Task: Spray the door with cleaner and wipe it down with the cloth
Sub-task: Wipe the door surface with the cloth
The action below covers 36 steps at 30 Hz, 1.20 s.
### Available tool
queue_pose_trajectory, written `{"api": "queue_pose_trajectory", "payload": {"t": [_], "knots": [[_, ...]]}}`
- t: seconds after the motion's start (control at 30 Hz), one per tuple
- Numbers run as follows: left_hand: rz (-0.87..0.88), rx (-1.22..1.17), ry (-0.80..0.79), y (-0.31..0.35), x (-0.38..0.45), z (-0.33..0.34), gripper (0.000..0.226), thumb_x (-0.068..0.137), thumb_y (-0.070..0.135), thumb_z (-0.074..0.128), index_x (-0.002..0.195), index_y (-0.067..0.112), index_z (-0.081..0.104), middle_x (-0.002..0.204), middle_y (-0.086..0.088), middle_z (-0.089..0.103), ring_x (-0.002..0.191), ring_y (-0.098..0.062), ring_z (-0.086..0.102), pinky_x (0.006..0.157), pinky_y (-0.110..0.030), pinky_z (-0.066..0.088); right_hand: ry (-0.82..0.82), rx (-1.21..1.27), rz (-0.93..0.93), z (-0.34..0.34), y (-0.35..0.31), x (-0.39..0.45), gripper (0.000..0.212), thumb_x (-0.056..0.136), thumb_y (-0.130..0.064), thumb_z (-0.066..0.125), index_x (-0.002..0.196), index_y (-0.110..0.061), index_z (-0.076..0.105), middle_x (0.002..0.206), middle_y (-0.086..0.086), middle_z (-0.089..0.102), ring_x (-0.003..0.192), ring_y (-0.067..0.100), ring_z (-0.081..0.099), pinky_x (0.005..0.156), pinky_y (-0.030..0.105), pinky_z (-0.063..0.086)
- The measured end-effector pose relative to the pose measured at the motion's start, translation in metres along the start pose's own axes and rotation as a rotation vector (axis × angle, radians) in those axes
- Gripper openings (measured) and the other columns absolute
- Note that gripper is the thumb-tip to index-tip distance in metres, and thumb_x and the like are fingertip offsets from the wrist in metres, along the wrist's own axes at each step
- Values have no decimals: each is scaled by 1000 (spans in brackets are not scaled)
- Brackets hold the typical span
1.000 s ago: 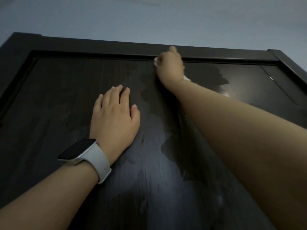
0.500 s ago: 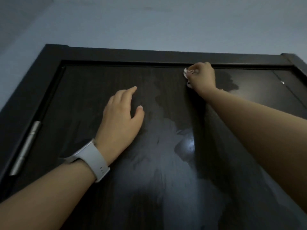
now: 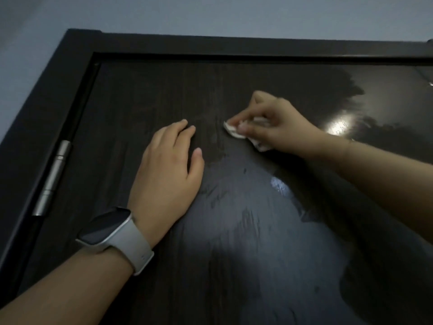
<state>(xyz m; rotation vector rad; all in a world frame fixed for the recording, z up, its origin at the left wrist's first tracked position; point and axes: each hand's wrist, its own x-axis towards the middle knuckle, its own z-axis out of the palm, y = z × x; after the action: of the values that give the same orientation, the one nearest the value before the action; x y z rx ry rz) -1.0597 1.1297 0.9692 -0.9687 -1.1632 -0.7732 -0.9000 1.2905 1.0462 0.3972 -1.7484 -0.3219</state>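
Observation:
A dark wood-grain door (image 3: 145,95) fills the view, seen from below toward its top edge. My right hand (image 3: 276,123) grips a small crumpled white cloth (image 3: 234,132) and presses it against the door's upper middle. The cloth shows at my fingertips and under the palm. My left hand (image 3: 168,170) lies flat on the door just left of the cloth, fingers straight, with a white-strapped watch (image 3: 114,238) on the wrist. Wet, shiny streaks (image 3: 257,219) cover the door's middle and right. No spray bottle is in view.
The black door frame (image 3: 70,73) runs along the top and left. A silver hinge (image 3: 52,177) sits on the left edge. A pale grey wall (image 3: 210,12) lies above the frame. A bright light reflection (image 3: 339,125) shines on the door at right.
My right hand has dragged the cloth down from the door's top edge to a spot level with my left fingertips. The left hand stays pressed on the door.

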Motion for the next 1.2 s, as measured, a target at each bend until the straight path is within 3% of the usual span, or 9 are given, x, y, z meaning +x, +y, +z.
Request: {"api": "queue_pose_trajectory", "payload": {"t": [0.13,0.23,0.37,0.47,0.63,0.73,0.93,1.03,1.2], "knots": [[1,20,-4,0,-2,1,47,100,29,44,143,9,46,149,-5,41,139,-19,32,113,-34,27,-75,10,1,-5,-2,-8,21,87,-16,73,108,-19,74,83,-9,45,81,6,53,79,13,43],[10,15,6,0,-1,1,54,95,34,37,141,8,47,147,-6,43,137,-20,34,113,-36,29,56,-56,50,-2,8,41,20,89,-17,70,109,-18,74,84,-11,43,86,9,53,81,21,46],[31,25,32,-2,-1,4,54,93,32,38,139,5,50,145,-7,46,135,-22,38,113,-36,30,217,-33,196,5,12,107,17,92,-16,65,106,-10,73,90,-8,42,79,0,49,55,0,39],[37,17,45,-2,0,5,53,93,30,39,139,5,50,144,-7,47,135,-22,39,113,-36,30,228,-75,215,10,7,115,20,93,-19,65,108,-8,73,100,-1,43,76,-2,47,49,-1,37],[37,7,42,-3,0,5,51,94,27,38,138,5,51,143,-8,48,134,-24,40,112,-38,32,20,-15,55,19,-26,34,20,93,-19,65,112,-14,72,90,-11,40,79,2,50,63,11,49],[32,10,31,-2,0,3,51,95,27,37,139,4,50,144,-9,47,134,-25,39,113,-38,31,-128,20,-86,31,-51,-47,23,89,-20,66,110,-19,74,86,-10,42,79,4,50,74,22,45],[36,67,13,3,-2,1,51,96,26,38,139,2,48,145,-13,46,135,-29,39,112,-40,30,-326,84,-187,32,-71,-110,19,90,-16,66,107,-15,75,88,-6,45,82,2,49,73,15,41],[43,79,11,3,-1,1,50,95,24,40,138,0,48,144,-14,47,135,-30,39,112,-41,31,-166,32,-91,19,-43,-58,19,91,-12,66,109,-17,73,85,-10,41,71,4,52,63,18,45],[45,103,-1,1,0,2,50,96,24,39,139,1,47,145,-14,45,136,-29,39,113,-43,33,104,18,175,1,-8,-2,18,91,-16,68,108,-17,74,87,-12,40,83,3,51,68,15,49]]}}
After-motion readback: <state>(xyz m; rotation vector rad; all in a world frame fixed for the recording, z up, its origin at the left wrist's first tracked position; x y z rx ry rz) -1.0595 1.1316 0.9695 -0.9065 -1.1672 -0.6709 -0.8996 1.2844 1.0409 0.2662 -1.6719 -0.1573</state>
